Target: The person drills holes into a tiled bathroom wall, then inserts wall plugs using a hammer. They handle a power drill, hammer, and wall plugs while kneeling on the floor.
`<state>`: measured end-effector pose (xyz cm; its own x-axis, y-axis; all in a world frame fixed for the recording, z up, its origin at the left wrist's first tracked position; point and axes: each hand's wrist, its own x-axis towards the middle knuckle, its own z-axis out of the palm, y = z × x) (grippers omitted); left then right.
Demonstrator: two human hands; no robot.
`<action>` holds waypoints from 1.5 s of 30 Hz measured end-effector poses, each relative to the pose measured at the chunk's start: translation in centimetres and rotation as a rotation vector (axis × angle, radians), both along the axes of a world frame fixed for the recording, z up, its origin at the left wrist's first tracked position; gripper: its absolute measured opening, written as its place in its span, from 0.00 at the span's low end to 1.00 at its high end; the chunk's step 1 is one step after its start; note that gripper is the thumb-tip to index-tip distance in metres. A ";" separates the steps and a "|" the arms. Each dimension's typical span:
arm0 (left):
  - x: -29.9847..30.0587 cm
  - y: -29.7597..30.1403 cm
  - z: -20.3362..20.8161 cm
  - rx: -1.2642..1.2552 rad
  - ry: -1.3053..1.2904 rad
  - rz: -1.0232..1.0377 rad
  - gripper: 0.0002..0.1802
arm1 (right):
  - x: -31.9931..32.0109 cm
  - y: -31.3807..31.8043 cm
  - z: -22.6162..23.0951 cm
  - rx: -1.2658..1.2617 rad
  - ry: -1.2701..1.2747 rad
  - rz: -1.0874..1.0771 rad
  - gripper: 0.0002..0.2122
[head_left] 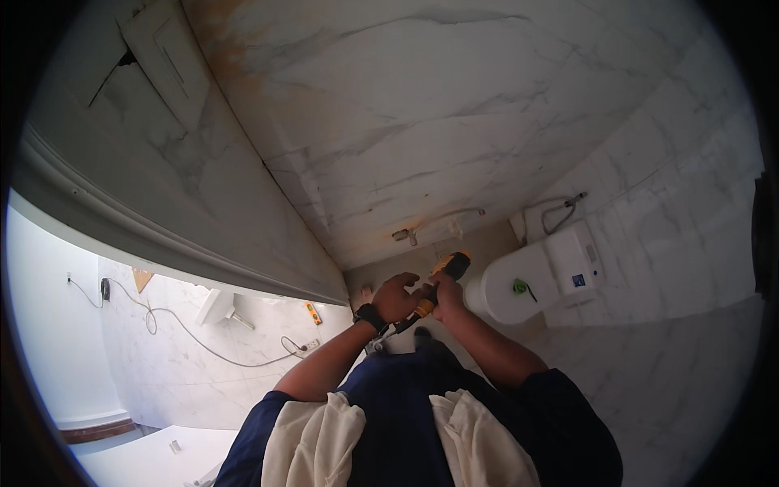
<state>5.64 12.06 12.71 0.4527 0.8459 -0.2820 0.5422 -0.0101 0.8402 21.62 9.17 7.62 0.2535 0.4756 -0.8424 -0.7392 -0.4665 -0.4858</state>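
Observation:
Low in the middle, a yellow-and-black cordless drill [457,261] lies aslant between my hands. Wrapped round its grip is my right hand [447,298], closed. My left hand [393,300], with a black band on the wrist, is at the drill's other side. Its fingers are bent and seem closed against the tool, though part of the contact is hidden. The drill's dark front end [403,325] points down and left, past my left wrist. Beside that wrist, a small metallic piece [375,345] is partly covered and too unclear to name.
A white toilet [507,286] stands at right, with a green-and-black item [522,287] on its lid. Ahead, a tap [403,236] and hose hang on the marbled wall. A door [195,154] rises at left; beyond it, a cable [195,331] and a yellow level [313,313] lie on the floor.

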 end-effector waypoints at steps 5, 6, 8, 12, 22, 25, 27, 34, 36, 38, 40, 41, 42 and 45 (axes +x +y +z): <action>-1.3 -2.5 1.7 0.229 0.032 -0.054 0.31 | 1.4 2.7 -0.7 0.022 0.216 -0.174 0.19; -1.4 -2.4 2.1 0.214 -0.032 0.020 0.32 | 2.5 3.5 -0.5 0.046 0.252 -0.153 0.20; -2.2 -1.9 2.7 0.443 -0.023 0.081 0.32 | 4.8 4.9 0.3 0.067 0.283 -0.076 0.21; -5.0 -1.9 0.6 0.386 -0.086 0.117 0.33 | 8.8 7.5 2.0 0.025 0.283 -0.005 0.18; -1.9 -3.7 -3.9 0.539 0.066 0.455 0.33 | 14.7 12.9 0.8 0.049 0.455 0.097 0.20; 1.7 -1.0 -3.6 0.555 0.031 0.455 0.31 | 16.2 14.6 0.8 0.067 0.561 0.114 0.22; 3.4 0.4 -3.4 0.402 -0.033 0.329 0.26 | 16.7 15.7 0.3 0.041 0.571 0.088 0.23; 8.6 -3.5 -0.4 0.092 -0.207 0.659 0.19 | 19.9 19.6 -1.4 -0.031 0.761 0.041 0.24; 9.9 -5.0 0.6 0.109 -0.189 0.724 0.20 | 20.5 20.0 -1.6 -0.021 0.787 0.066 0.24; 11.1 -5.5 1.1 0.094 -0.204 0.741 0.20 | 20.8 20.5 -1.6 -0.052 0.815 0.058 0.24; 12.3 -5.6 1.3 0.091 -0.217 0.751 0.19 | 20.7 21.1 -1.6 -0.077 0.802 0.109 0.24; 12.7 -5.7 1.2 0.091 -0.224 0.758 0.18 | 20.6 21.3 -1.7 -0.093 0.789 0.125 0.24; 13.1 -5.6 1.1 0.085 -0.221 0.766 0.18 | 20.5 21.7 -1.8 -0.098 0.840 0.104 0.25; 14.0 -5.2 0.6 0.047 -0.232 0.807 0.16 | 20.3 23.0 -2.3 -0.201 0.912 0.018 0.25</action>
<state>19.60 6.84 13.28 -0.2545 0.9434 -0.2125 0.2117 0.2687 0.9397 41.88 32.17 5.30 -0.5523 0.2968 -0.7790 -0.7868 -0.4943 0.3696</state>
